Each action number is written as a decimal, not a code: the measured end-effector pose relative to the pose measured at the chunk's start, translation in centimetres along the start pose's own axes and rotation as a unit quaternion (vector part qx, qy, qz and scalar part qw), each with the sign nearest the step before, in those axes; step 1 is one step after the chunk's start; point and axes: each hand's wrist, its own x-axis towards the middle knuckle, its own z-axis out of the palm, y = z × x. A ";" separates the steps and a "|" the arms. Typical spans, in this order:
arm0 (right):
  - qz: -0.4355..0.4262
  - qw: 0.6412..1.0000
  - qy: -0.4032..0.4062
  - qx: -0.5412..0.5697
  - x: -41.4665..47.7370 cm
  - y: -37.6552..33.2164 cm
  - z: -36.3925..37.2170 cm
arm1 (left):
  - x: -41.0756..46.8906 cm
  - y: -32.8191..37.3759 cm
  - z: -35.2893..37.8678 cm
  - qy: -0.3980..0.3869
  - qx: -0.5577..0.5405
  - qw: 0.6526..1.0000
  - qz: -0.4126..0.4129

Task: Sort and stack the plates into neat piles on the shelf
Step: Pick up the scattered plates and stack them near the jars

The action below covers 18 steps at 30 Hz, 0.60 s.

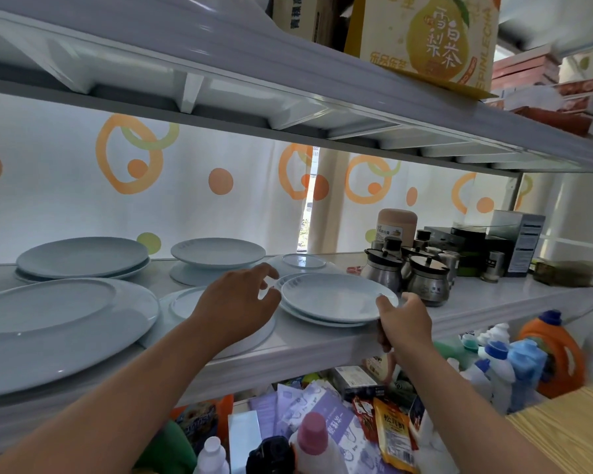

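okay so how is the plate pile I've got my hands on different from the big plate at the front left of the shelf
The held pile is at least two smaller plates stacked upright, with the right hand gripping its near rim and the left hand open at its left edge. The big plate is much wider, lies upside down with its foot ring showing, and nobody touches it. Both are plain pale blue-white, on the same shelf.

The yellow box point(428, 39) on the top shelf reads "雪白梨茶", with "PINLECHA" down its side. An orange snack packet point(396, 436) below the plate shelf reads "松茸鲜". Other labels are too blurred.
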 end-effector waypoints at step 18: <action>-0.293 0.925 -0.044 -0.238 -0.1 -5.3 0.8 | 2.2 0.9 0.4 0.006 0.030 1.000 0.000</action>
